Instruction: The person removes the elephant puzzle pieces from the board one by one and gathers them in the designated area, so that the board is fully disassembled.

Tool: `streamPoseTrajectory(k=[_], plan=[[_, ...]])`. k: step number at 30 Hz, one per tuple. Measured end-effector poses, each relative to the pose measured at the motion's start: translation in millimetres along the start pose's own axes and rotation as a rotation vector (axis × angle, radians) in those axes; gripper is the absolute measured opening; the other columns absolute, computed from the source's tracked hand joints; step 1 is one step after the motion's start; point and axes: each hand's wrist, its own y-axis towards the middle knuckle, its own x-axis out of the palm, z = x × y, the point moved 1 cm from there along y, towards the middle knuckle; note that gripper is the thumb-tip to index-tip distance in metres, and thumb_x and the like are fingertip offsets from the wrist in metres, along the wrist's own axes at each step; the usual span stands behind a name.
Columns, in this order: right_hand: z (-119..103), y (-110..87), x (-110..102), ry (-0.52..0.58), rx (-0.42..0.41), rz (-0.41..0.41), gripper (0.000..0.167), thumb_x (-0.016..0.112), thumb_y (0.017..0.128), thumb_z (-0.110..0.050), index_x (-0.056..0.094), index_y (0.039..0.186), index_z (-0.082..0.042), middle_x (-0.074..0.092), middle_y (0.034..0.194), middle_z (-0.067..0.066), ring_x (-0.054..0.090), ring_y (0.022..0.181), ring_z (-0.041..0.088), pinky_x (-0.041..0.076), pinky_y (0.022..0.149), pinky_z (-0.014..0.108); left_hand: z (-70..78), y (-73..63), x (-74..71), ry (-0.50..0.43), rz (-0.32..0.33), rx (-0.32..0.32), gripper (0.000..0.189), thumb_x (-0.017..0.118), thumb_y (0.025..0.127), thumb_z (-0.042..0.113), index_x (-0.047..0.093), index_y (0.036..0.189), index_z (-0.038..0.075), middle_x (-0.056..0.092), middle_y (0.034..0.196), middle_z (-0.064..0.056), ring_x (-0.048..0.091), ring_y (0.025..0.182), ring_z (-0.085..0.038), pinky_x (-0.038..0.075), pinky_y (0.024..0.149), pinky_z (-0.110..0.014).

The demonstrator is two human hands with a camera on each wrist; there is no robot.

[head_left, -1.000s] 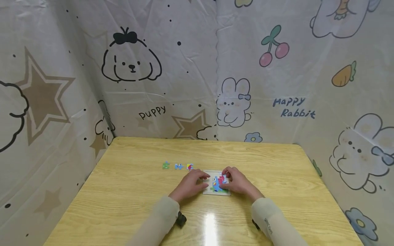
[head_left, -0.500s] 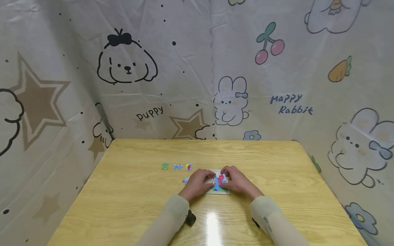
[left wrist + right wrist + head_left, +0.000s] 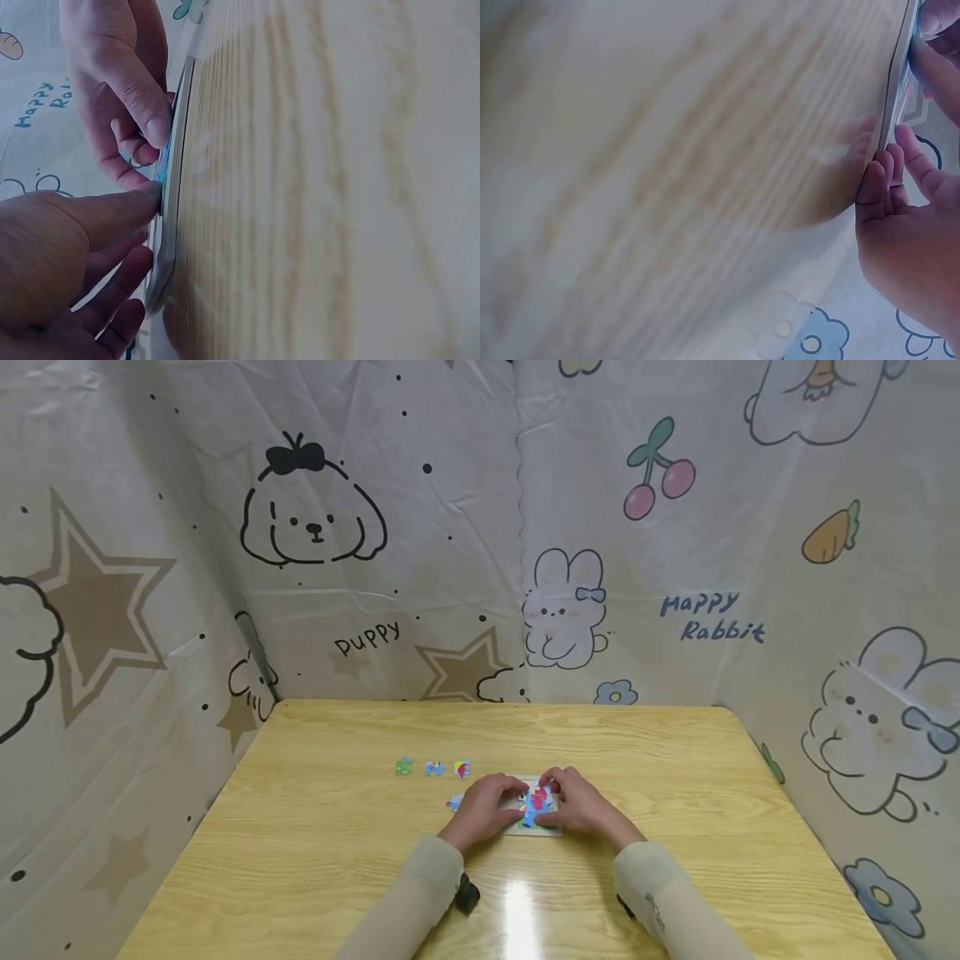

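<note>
Inside a shallow pale tray (image 3: 551, 833) lie joined jigsaw pieces (image 3: 538, 800) in blue, pink and green. My left hand (image 3: 483, 810) comes in from the left, thumb and fingertips touching the picture's left side. In the left wrist view its thumb (image 3: 124, 214) lies straight, with the tip on the pieces and the other fingers relaxed. From the right, my right hand (image 3: 581, 806) rests its thumb on the pieces' near part, index finger at the far side. Its lower fingers (image 3: 881, 176) meet the tray's edge in the right wrist view. The fingers hide part of the picture.
Three loose jigsaw pieces form a row behind the left hand: green (image 3: 403, 767), blue (image 3: 435, 768) and yellow-red (image 3: 461, 768). Another blue piece (image 3: 454, 802) is partly hidden by that hand. All lie on the wooden table (image 3: 322, 827), with a printed curtain (image 3: 450, 568) around it.
The left hand has moved right, from the tray's left edge onto the joined pieces, uncovering a loose blue piece. The right hand has kept its place.
</note>
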Motion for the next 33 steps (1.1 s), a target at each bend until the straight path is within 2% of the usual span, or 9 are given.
streamPoseTrajectory(k=[5,21,28,33], plan=[[0.0,-0.2,0.8,0.006,-0.009,0.008,0.052,0.090,0.081,-0.028,0.062,0.123,-0.015,0.054,0.114,0.008,0.053,0.100,0.024,0.050,0.096,0.046,1.3,-0.4,0.3,-0.006,-0.001,0.005,0.036,0.081,0.091,0.014,0.073,0.126,0.010,0.069,0.112,-0.004,0.065,0.103,-0.019,0.054,0.097,-0.037],[0.5,1.2,0.4,0.004,-0.012,0.006,0.053,0.090,0.081,-0.030,0.061,0.123,-0.016,0.054,0.112,0.007,0.053,0.101,0.024,0.051,0.095,0.046,-3.0,4.0,0.9,-0.099,-0.004,0.014,0.033,0.078,0.093,0.009,0.072,0.125,0.007,0.067,0.110,-0.005,0.068,0.096,-0.016,0.056,0.084,-0.025],[2.7,3.0,1.4,0.006,-0.006,0.011,0.052,0.091,0.081,-0.029,0.061,0.122,-0.016,0.054,0.113,0.007,0.052,0.100,0.023,0.049,0.093,0.043,-4.4,4.8,-1.0,-0.108,-0.008,0.001,0.034,0.076,0.095,0.012,0.072,0.128,0.007,0.069,0.111,-0.005,0.068,0.097,-0.016,0.056,0.085,-0.025],[4.3,4.9,3.0,0.023,0.003,0.004,0.051,0.091,0.081,-0.029,0.061,0.121,-0.018,0.053,0.113,0.006,0.051,0.100,0.023,0.048,0.093,0.042,-7.9,0.6,-5.4,-0.117,0.001,0.003,0.034,0.075,0.096,0.014,0.071,0.130,0.007,0.069,0.112,-0.004,0.068,0.099,-0.015,0.057,0.089,-0.028]])
